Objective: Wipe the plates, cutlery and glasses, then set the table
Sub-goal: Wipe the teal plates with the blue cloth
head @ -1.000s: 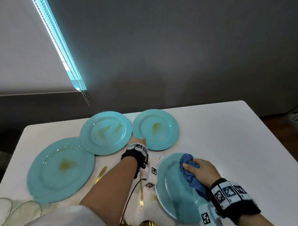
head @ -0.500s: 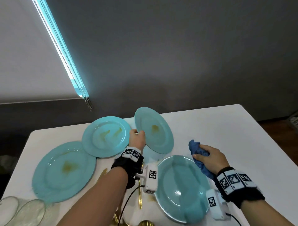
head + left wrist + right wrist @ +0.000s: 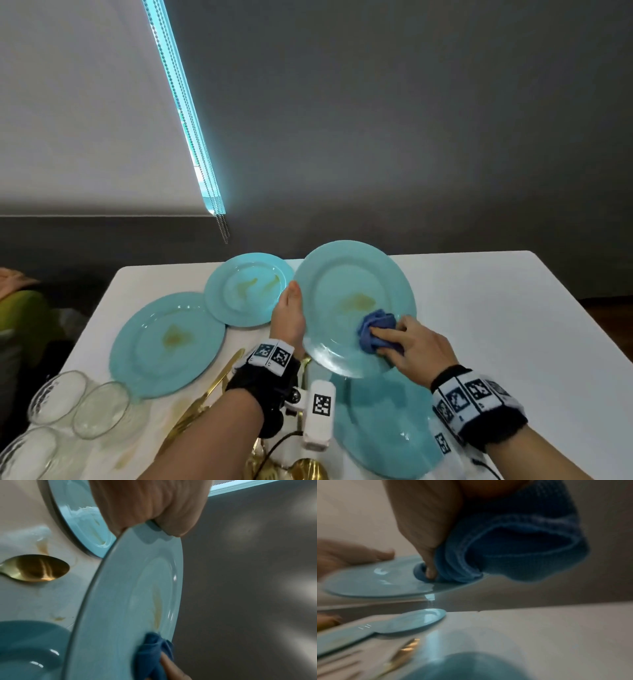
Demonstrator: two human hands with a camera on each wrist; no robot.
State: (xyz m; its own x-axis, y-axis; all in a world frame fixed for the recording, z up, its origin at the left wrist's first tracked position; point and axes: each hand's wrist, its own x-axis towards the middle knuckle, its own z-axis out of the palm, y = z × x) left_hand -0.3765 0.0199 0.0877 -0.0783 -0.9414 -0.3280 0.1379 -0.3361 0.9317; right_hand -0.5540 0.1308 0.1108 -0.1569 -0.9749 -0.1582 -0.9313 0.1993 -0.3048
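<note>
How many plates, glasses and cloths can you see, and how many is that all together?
Turquoise plates: 4 – held plate, near plate, far plate, left plate.
Clear glasses: 3 –.
Blue cloths: 1 – blue cloth.
Total: 8.

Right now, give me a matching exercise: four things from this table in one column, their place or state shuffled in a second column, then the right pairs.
1. blue cloth
2. stained plate
3. glasses
4. clean plate

A. lying flat on the table nearest the person
B. held tilted by the left hand
C. bunched in the right hand
D. grouped at the table's near left corner

Pairs: 1-C, 2-B, 3-D, 4-A
</note>
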